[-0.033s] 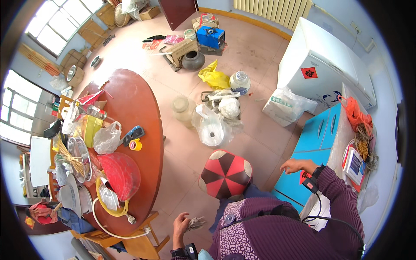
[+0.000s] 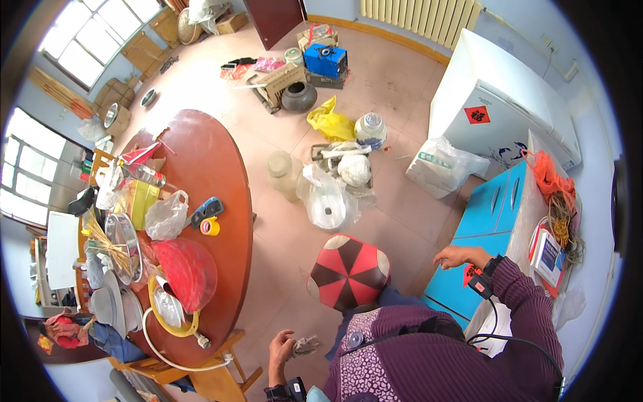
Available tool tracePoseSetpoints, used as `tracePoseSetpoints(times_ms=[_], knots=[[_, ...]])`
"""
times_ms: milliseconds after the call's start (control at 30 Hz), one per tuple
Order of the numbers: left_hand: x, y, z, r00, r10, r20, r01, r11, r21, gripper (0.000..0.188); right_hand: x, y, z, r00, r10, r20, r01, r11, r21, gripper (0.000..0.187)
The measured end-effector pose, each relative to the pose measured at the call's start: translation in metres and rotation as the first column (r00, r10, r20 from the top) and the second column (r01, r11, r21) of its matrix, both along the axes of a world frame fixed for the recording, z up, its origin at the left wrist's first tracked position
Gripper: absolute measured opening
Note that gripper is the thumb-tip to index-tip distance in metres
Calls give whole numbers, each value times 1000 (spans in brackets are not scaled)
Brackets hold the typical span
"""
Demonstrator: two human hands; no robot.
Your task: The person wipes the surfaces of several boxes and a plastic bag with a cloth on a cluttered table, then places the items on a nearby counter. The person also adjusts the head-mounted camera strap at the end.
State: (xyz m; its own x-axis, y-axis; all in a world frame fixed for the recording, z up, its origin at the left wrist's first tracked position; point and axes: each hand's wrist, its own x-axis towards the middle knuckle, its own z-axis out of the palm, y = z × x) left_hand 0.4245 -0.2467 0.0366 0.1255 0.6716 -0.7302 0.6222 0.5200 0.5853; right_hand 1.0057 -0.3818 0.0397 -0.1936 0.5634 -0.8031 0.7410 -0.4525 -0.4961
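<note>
My left hand (image 2: 280,348) is low in the view, between the round table and my body. Its fingers are closed on a crumpled grey cloth-like piece (image 2: 306,346). On the right, my right hand (image 2: 461,256) hovers in front of the blue cabinet (image 2: 483,208), holding nothing, its fingers loosely bent and apart. Just ahead of my body is a stool (image 2: 348,271) with a red, black and beige segmented top. Black bands with small devices circle both wrists, and a cable runs from the right one.
The round brown table (image 2: 231,174) at left carries a red basin (image 2: 186,273), bags, tape and a sieve. Plastic bags (image 2: 325,201), a glass jar (image 2: 284,171) and a dark pot (image 2: 299,96) stand on the floor ahead. A white freezer (image 2: 499,100) is at far right.
</note>
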Motion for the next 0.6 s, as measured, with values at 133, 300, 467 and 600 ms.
tracePoseSetpoints(times_ms=[133, 300, 467, 600], knots=[[6, 5, -12, 999, -34, 31, 33, 999, 38, 31, 6, 0, 4, 994, 82, 67, -86, 993, 74, 38], [14, 0, -16, 994, 87, 60, -85, 996, -35, 30, 16, 22, 3, 993, 102, 65, -103, 995, 6, 39], [51, -16, -11, 984, 162, 80, -160, 987, -26, 30, 68, 60, -36, 956, 281, 85, -282, 959, -6, 42], [105, -18, -3, 984, 174, 26, -175, 985, 3, 30, 130, 94, -62, 943, 327, 70, -325, 945, -34, 43]])
